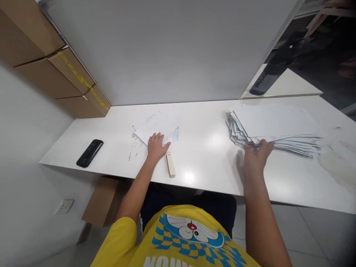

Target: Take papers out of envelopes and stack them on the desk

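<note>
My left hand point(157, 148) lies with its fingers spread on a small, uneven pile of white papers point(158, 124) at the middle left of the table. Just below that hand, a slim cream-coloured bar-shaped object point(171, 165) rests on the tabletop; its kind is unclear. On the right is a thick, loosely fanned stack of papers point(275, 120) with a blank sheet on top. My right hand point(257, 157) grips the near edge of this stack, its fingertips partly hidden at the sheets.
The white table point(203, 148) runs along a grey panel point(178, 52). A black oblong device point(89, 153) lies at the left. Cardboard boxes point(66, 74) are stacked at the back left, and another box point(101, 200) is below the table. A dark bottle point(267, 78) stands behind the papers.
</note>
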A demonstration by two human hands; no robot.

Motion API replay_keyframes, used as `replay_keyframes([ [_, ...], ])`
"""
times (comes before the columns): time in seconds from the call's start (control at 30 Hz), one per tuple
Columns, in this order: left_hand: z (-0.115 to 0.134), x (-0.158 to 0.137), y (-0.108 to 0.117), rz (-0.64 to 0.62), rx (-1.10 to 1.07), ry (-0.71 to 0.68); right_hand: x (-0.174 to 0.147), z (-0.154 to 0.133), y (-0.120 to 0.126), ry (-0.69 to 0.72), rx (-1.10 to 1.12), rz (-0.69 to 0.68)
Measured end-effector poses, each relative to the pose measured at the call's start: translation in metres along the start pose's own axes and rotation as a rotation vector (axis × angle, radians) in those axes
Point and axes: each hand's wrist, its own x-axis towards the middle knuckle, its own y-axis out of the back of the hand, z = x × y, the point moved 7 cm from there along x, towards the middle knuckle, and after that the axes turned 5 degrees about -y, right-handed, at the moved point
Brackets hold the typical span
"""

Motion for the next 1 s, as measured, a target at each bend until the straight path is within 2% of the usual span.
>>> replay_keyframes([
  [0.2,-0.001,0.001,0.002,0.025,-0.023,0.01,-0.014,-0.003,0.002,-0.033,0.037,0.022],
  [0.5,-0.001,0.001,0.002,-0.003,-0.04,0.03,-0.009,0.002,-0.002,0.026,0.009,0.006],
  [0.8,-0.001,0.003,0.006,0.091,0.001,0.069,-0.012,-0.004,-0.004,0.06,-0.009,0.006],
  [1.0,0.01,0.007,0.013,0.109,0.08,-0.122,-0.012,-0.005,-0.008,0.116,-0.017,-0.02],
])
